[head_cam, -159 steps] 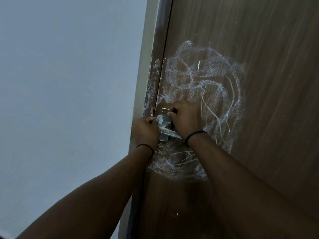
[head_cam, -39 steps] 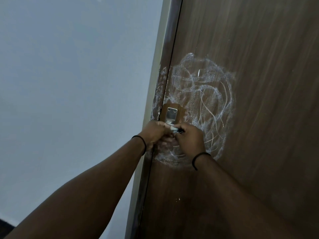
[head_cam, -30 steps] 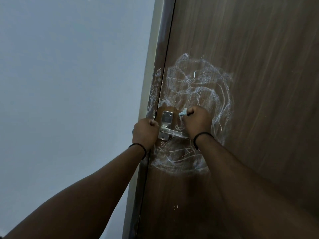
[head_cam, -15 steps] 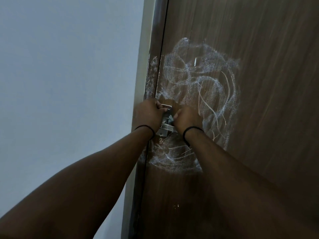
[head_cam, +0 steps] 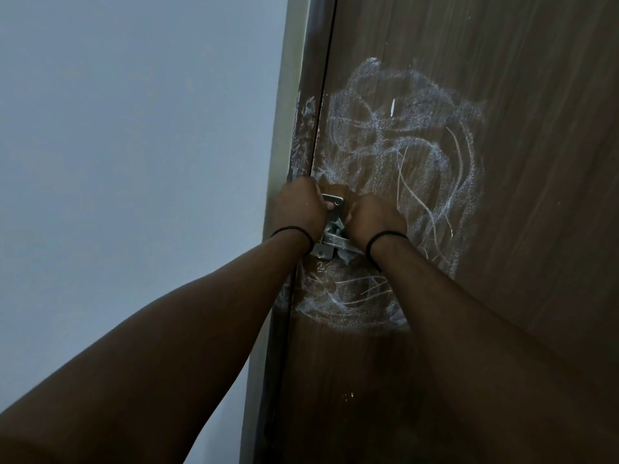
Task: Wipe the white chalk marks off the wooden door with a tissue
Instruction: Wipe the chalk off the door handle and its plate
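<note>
White chalk marks [head_cam: 412, 152] cover a wide patch of the brown wooden door [head_cam: 519, 95], and more scribbles lie below the handle. My right hand [head_cam: 375, 222] is closed on a crumpled pale tissue [head_cam: 346, 254] pressed against the metal door handle [head_cam: 330, 237]. A scrap of the tissue sticks out under my wrist. My left hand [head_cam: 299, 209] grips the upper part of the handle plate at the door's left edge. Each wrist wears a thin black band.
The door frame [head_cam: 294, 105], smeared with chalk dust, runs along the door's left edge. A plain pale wall [head_cam: 134, 145] fills the left side. A few small white specks [head_cam: 348, 395] sit lower on the door.
In the last second my right hand dropped from beside the handle plate's top onto the lever with the tissue. My left hand rose onto the plate. The chalk patch looks unchanged.
</note>
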